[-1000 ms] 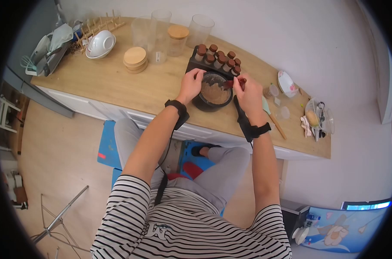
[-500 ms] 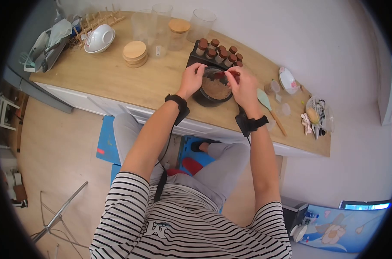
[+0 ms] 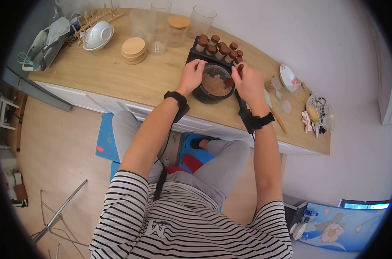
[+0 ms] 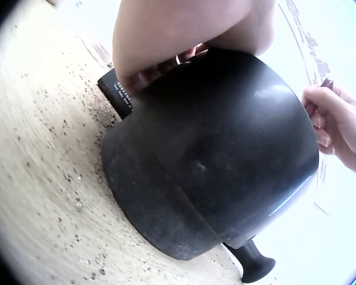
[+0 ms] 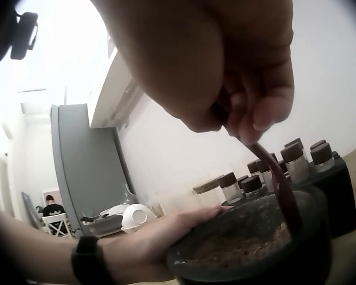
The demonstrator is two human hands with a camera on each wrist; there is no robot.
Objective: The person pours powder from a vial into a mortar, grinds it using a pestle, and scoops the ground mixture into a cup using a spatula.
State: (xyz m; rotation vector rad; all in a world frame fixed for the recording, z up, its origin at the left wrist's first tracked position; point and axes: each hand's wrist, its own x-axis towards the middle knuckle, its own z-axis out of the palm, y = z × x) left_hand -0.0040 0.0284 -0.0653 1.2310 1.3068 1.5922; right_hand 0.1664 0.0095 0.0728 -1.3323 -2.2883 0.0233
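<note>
A black pot of brown crumbly mix stands on the wooden counter. My left hand grips the pot's left rim, fingers curled over the edge. In the left wrist view the pot's wall fills the frame under that left hand. My right hand is at the right rim and pinches a dark red spoon. In the right wrist view the right hand holds the spoon with its tip down in the mix.
A black rack of spice jars stands just behind the pot. Clear canisters, stacked wooden lids and a white bowl sit at the back left. A teal spatula, small cups and a plate lie to the right.
My right hand has swung the spoon from the pot's far side round to its right rim. The left hand has stayed on the left rim.
</note>
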